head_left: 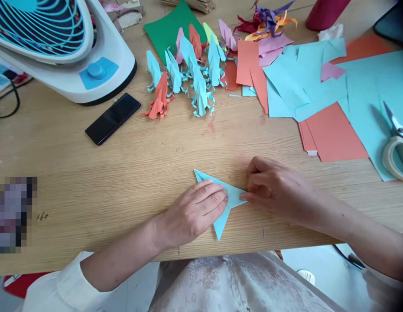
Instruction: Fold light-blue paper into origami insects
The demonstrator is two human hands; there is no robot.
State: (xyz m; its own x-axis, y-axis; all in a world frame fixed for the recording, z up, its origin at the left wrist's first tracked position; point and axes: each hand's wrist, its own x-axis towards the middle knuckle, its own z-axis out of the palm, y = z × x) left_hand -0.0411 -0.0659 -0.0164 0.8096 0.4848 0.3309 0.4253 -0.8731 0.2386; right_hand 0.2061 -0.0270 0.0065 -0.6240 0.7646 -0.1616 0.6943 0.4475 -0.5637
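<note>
A light blue folded paper [235, 197] with several pointed arms lies on the wooden table near its front edge. My left hand [196, 210] rests flat across the paper's middle and left side, fingers stretched out and pressing it down. Part of the folds is hidden beneath those fingers. At the right-hand point of the paper, my right hand [269, 186] pinches the tip between thumb and fingers. One narrow point sticks out at the upper left, another toward the table's front edge.
Several folded paper figures [199, 89], blue, orange, pink and green, stand at the back. Blue and orange sheets [338, 134] spread over the right side, with scissors [396, 123] and a tape roll [388, 158]. A phone [113, 118] and a fan [100, 56] are at the left.
</note>
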